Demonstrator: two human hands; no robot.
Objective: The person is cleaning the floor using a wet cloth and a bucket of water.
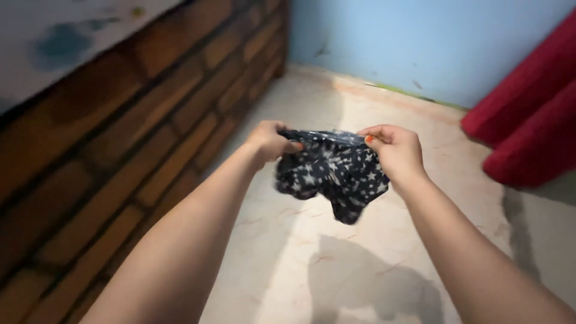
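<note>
A small dark cloth with white stars (333, 171) hangs in the air above the pale floor. My left hand (268, 141) pinches its upper left edge. My right hand (396, 150), with orange-painted nails, pinches the upper right edge. Between the two hands the top edge is stretched out, and the rest of the cloth droops in folds below. Both arms reach forward from the bottom of the view.
A brown brick wall (150, 120) runs along the left. A light blue wall (420, 42) stands at the back. Red fabric (528, 114) hangs at the right. The marble-like floor (336, 264) shows the shadow of the cloth.
</note>
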